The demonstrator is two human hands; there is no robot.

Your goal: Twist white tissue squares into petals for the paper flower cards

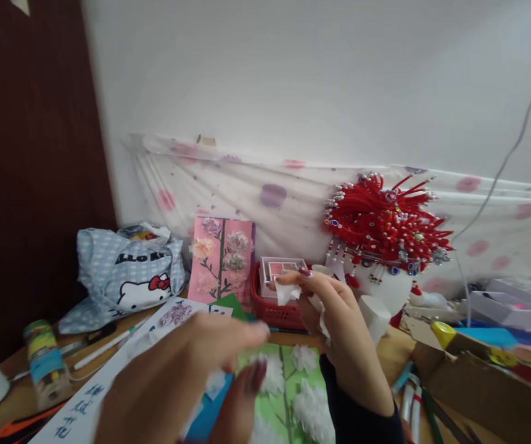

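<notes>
My right hand [332, 308] is raised in the middle of the view, its fingers pinching a small piece of white tissue paper [288, 293]. More white paper shows by its palm. Closer to the camera is my left hand [186, 370], somewhat blurred, thumb and forefinger apart with nothing visible between the tips. Beneath both hands lies a green sheet [267, 404] bearing a drawn stem and fluffy white paper flowers [314, 407]. A blue sheet [209, 416] is partly hidden behind my left hand.
Behind stand a pink flower picture [207, 271], a red basket [281, 314] and a red beaded headdress [388, 228]. At left are a checked bag [131, 268], a patterned bottle [45, 364] and a white lettered sheet [84, 394]. A cardboard box [478, 382] and pens occupy the right.
</notes>
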